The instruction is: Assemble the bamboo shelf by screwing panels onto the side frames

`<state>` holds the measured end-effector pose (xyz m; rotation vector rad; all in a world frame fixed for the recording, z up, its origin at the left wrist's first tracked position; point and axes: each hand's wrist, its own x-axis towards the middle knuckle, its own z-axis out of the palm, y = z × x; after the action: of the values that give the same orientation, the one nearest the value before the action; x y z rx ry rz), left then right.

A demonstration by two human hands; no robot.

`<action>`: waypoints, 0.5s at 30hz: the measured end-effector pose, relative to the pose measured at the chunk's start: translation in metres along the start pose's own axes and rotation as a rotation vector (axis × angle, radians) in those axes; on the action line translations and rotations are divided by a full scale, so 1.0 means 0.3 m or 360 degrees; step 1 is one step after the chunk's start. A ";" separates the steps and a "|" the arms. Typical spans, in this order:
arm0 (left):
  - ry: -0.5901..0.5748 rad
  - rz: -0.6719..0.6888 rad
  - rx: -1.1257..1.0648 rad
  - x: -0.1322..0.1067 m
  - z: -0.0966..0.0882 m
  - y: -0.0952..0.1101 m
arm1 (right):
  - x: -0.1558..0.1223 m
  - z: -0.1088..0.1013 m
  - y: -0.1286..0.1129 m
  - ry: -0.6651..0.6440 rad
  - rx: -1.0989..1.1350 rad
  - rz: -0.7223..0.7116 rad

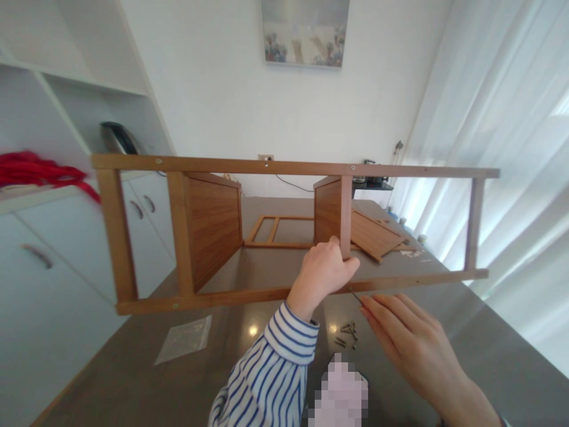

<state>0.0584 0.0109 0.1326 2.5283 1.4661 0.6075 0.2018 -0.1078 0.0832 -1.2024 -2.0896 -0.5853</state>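
A wooden ladder-like frame (pixel 249 294) stands on its long edge, with slatted wooden panels (pixel 216 228) behind it. My left hand (pixel 324 267), in a striped sleeve, wraps round the frame's upright crossbar (pixel 345 213) near the lower rail. Pinched in my right hand (pixel 411 338) is a thin metal tool (pixel 356 296) that looks like a hex key. Its tip meets the lower rail at a fastener hole, just below my left hand. The end inside my fingers is hidden. Several loose screws (pixel 349 332) lie on the table in front of the frame.
A clear plastic bag (pixel 184 339) lies on the grey table (pixel 249 385). Behind the frame are another wooden frame (pixel 278 244) and a loose panel (pixel 377 234). A blurred-out pinkish object (pixel 340 394) sits at the near edge. White cabinets (pixel 53 296) stand left, curtains (pixel 502 148) right.
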 end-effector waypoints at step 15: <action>0.0004 -0.0009 0.0012 0.002 0.006 -0.004 | 0.008 0.066 -0.084 -0.0155 0.1128 0.1080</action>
<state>0.0584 0.0120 0.1306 2.5294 1.4786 0.6053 0.1728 -0.1057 0.0698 -1.3761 -1.5722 0.4926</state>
